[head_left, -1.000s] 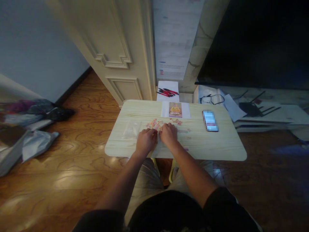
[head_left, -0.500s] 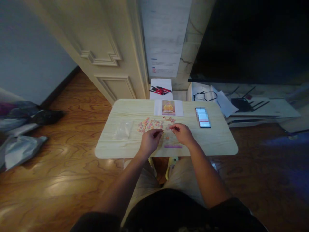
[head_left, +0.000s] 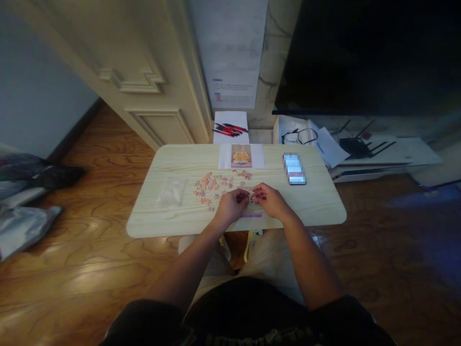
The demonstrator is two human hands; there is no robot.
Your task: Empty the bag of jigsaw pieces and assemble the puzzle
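So you've got both hands over the worktop (head_left: 306, 204), a bit right of its middle and closer to the near edge than the far one. Your left hand (head_left: 233, 205) has its fingers bunched to a point, and your right hand (head_left: 271, 201) has its fingers curled in from the other side, tips just beside the left ones. There's something small and pale right at your fingertips, but it's too tiny and blurry for me to say whether either hand is actually gripping a piece. The main spread of loose puzzle pieces (head_left: 211, 185) lies left of your hands, around the middle of the worktop, and a smaller clump of pieces (head_left: 243, 174) sits beyond them toward the far edge. A purple strip (head_left: 252, 215) lies flat by the near edge, partly behind your left hand. Your picture of a yellow figure (head_left: 241, 156) is on a white sheet right at the far edge, the clear plastic bag (head_left: 172, 193) is over toward the left edge, and your phone (head_left: 294, 168) is lit up near the far right corner. Red and black pens (head_left: 230, 129) are piled on white paper past the far edge.
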